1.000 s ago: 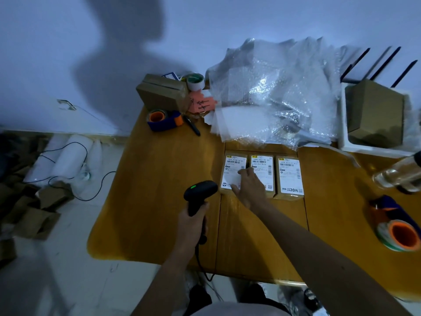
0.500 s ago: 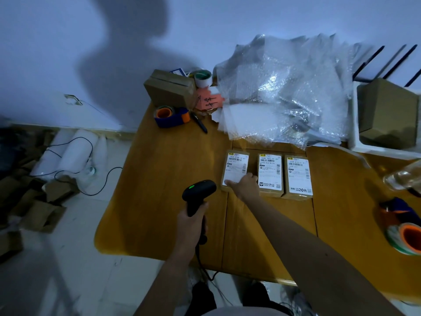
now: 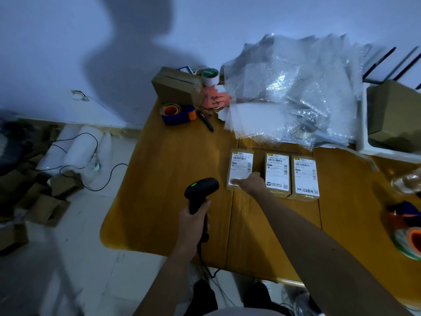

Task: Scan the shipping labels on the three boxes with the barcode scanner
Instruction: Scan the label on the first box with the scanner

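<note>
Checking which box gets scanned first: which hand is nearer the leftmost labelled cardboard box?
Right. The right hand rests on the leftmost labelled cardboard box; the left hand grips the black barcode scanner short of it.

Dim white wall (image 3: 57,42), pale tiled floor (image 3: 91,258), wooden table (image 3: 170,179).

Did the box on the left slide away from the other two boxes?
Yes. The left box slid leftward: a strip of table now separates it from the middle box, which it touched before. The right hand rests on it.
</note>
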Demonstrator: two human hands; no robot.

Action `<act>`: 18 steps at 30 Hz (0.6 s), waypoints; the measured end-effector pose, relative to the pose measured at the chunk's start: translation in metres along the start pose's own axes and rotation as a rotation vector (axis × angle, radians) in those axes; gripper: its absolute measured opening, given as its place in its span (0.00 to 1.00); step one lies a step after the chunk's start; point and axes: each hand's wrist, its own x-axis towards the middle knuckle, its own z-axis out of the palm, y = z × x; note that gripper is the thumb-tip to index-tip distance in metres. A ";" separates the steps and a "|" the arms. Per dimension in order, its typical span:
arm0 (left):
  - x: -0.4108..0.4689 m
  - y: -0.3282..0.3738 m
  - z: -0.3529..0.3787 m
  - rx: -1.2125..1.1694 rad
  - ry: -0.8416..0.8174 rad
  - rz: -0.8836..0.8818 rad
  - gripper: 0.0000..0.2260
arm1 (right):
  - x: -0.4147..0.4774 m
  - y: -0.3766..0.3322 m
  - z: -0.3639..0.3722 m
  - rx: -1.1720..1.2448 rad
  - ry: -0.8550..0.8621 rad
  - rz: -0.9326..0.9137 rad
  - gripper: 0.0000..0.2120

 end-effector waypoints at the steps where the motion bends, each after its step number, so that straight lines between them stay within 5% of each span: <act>1: 0.000 -0.001 -0.001 -0.005 -0.001 0.001 0.08 | 0.001 -0.001 0.001 0.014 -0.003 0.003 0.54; 18: -0.003 0.004 -0.006 -0.004 -0.007 0.031 0.08 | -0.020 0.012 0.002 0.105 -0.088 -0.017 0.59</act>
